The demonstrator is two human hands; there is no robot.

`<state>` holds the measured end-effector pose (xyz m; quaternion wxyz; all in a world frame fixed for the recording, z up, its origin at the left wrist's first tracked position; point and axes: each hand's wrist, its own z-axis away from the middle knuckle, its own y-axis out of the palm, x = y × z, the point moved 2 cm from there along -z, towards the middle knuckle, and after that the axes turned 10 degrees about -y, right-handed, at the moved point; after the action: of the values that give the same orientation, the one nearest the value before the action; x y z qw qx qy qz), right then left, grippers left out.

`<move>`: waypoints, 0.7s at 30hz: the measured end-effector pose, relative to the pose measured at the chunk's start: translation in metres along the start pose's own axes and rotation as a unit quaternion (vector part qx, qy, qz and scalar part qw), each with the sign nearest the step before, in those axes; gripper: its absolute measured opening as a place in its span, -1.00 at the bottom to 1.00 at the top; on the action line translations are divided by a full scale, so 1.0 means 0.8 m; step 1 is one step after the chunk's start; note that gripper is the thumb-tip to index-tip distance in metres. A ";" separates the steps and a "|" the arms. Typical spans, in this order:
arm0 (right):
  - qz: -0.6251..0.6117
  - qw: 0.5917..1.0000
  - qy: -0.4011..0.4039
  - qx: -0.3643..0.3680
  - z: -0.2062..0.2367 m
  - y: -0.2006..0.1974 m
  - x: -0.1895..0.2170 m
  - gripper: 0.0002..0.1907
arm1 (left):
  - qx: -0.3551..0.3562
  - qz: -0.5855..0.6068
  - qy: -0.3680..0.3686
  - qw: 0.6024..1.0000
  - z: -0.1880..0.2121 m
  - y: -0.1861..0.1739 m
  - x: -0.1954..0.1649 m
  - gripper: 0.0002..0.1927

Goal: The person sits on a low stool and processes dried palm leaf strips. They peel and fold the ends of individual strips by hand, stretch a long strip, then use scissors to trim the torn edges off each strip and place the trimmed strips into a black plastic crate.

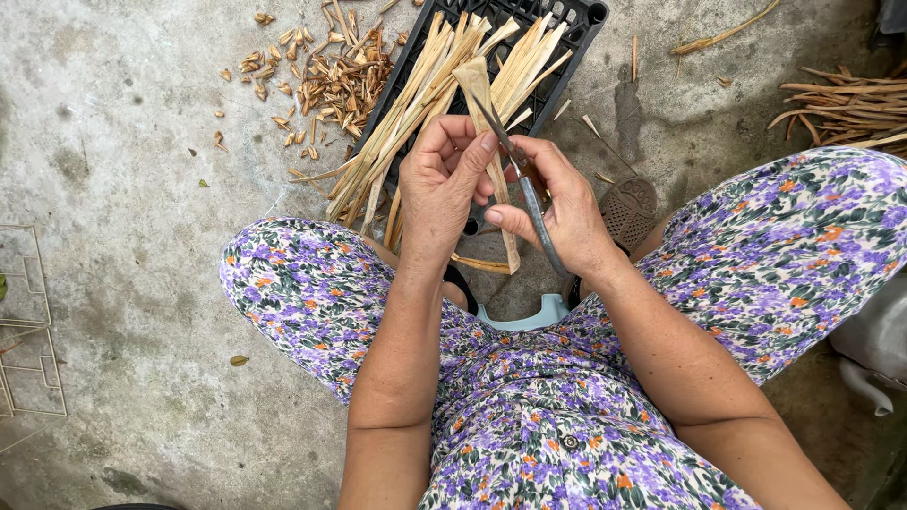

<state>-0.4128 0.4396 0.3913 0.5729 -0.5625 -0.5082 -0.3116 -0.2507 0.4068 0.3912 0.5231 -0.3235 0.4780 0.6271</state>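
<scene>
A seated person in floral-print clothing is viewed from above, with both hands raised over the knees above a concrete floor [142, 312]. A pale dried leaf strip [484, 113] is held upright by the left hand [436, 184]; the grip of this hand is pressed together, the strip being pinched between the thumb and the fingers. A pair of scissors [521, 175] is held by the right hand [565, 210], whose grip is closed around the handle end, while the dark blades are directed up and to the left, lying against the strip just beside the left fingertips. Whether the blades are parted cannot be told.

Directly beyond the hands, a black plastic crate [578, 21] is seen on the floor, and a bundle of similar pale strips [425, 104] is laid across it, some ends extending over its near edge toward the knees. A scatter of small brown trimmings [326, 80] lies on the floor to the left of the crate. A second heap of dried strips [850, 109] is visible at the upper right, well apart from the hands. A wire frame [28, 321] rests at the left edge.
</scene>
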 end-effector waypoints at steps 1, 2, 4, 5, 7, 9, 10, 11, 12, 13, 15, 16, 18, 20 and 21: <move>0.007 1.000 -0.023 -0.002 -0.001 0.000 0.003 -0.16 | 0.001 -0.001 0.004 1.000 0.000 0.000 0.000 -0.85; 0.016 1.000 -0.025 -0.003 -0.002 0.000 0.005 -0.17 | 0.001 -0.002 0.007 1.000 0.000 0.000 0.000 -0.85; 0.032 0.999 -0.029 -0.005 -0.003 0.000 0.008 -0.18 | 0.002 -0.009 0.008 1.000 0.000 0.000 0.001 -0.86; 0.035 0.999 -0.031 -0.007 -0.004 0.000 0.010 -0.19 | 0.003 -0.013 0.010 1.000 0.000 0.001 0.000 -0.86; 0.041 0.998 -0.034 -0.011 -0.004 -0.001 0.013 -0.21 | -0.003 -0.024 0.005 1.000 0.001 0.000 0.000 -0.86; 0.057 0.998 -0.039 -0.012 -0.004 -0.002 0.016 -0.21 | -0.008 -0.021 -0.002 1.000 0.001 -0.002 0.000 -0.86; 0.064 0.997 -0.041 -0.012 -0.003 -0.003 0.017 -0.21 | -0.009 -0.014 -0.008 1.000 0.002 -0.003 0.000 -0.86; 0.064 0.997 -0.039 -0.011 -0.003 -0.003 0.017 -0.21 | -0.010 -0.006 -0.014 1.000 0.002 -0.004 -0.001 -0.86; 0.064 0.997 -0.037 -0.010 -0.003 -0.004 0.017 -0.21 | -0.008 -0.001 -0.016 1.000 0.002 -0.005 -0.001 -0.86; 0.064 0.997 -0.036 -0.010 -0.003 -0.004 0.017 -0.21 | -0.006 0.003 -0.018 1.000 0.002 -0.005 -0.001 -0.85; 0.064 0.996 -0.051 -0.016 -0.003 -0.004 0.017 -0.24 | -0.002 0.001 -0.021 1.000 0.002 -0.006 -0.001 -0.85; 0.065 0.996 -0.059 -0.019 -0.002 -0.004 0.017 -0.26 | 0.000 -0.005 -0.022 1.000 0.002 -0.006 -0.002 -0.85; 0.054 0.997 -0.047 -0.033 -0.001 -0.003 0.014 -0.27 | 0.003 -0.012 -0.024 1.000 0.002 -0.005 -0.001 -0.85; 0.044 0.997 -0.052 -0.048 0.003 -0.001 0.012 -0.29 | 0.004 -0.014 -0.026 1.000 0.002 -0.004 -0.001 -0.84; 0.039 0.996 -0.064 -0.058 0.005 0.000 0.012 -0.31 | 0.007 -0.013 -0.028 0.999 0.002 -0.003 -0.001 -0.84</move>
<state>-0.4109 0.4453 0.3995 0.5177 -0.6325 -0.5026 -0.2816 -0.2476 0.4080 0.3921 0.5468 -0.3086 0.4633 0.6254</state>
